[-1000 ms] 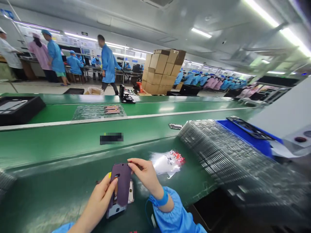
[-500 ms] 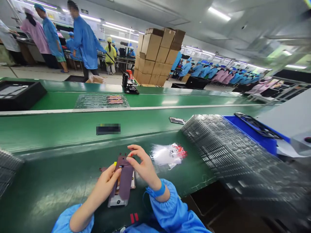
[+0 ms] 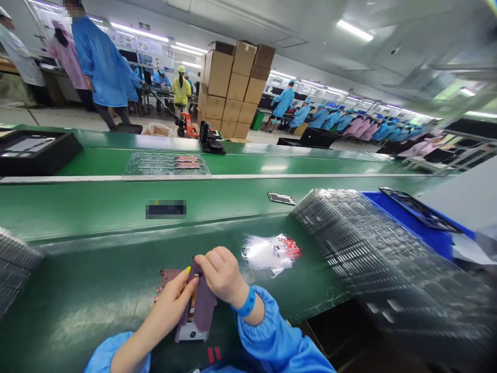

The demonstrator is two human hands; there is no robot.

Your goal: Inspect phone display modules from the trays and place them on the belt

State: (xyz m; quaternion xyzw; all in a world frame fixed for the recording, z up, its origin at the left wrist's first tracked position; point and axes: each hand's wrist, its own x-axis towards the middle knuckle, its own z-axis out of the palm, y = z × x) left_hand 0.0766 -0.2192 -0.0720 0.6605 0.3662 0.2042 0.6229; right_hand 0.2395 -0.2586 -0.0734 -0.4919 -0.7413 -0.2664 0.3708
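A partly assembled phone (image 3: 204,313) with a purplish-brown face and a pale silver lower end is held tilted over the green bench. My left hand (image 3: 173,295) is closed on its left edge, thumb on the face near the top. At the upper right corner, my right hand (image 3: 223,274) has its fingers curled and pinched on the phone; whether a small piece is between the fingertips is hidden. Reddish-brown parts (image 3: 169,277) lie behind my left hand. Two red strips (image 3: 214,355) lie below the phone.
A pile of clear film strips with red tabs (image 3: 267,253) lies to the right. Stacked clear plastic trays (image 3: 341,243) and a blue bin (image 3: 415,223) stand beyond it. On the belt are a phone frame (image 3: 281,198) and a tray of parts (image 3: 166,164). Co-workers are in the background.
My right hand's fingers, spread before, have curled down onto the phone's top corner. The phone has turned slightly. Behind, a person in blue has moved left, pulling a red pallet jack.
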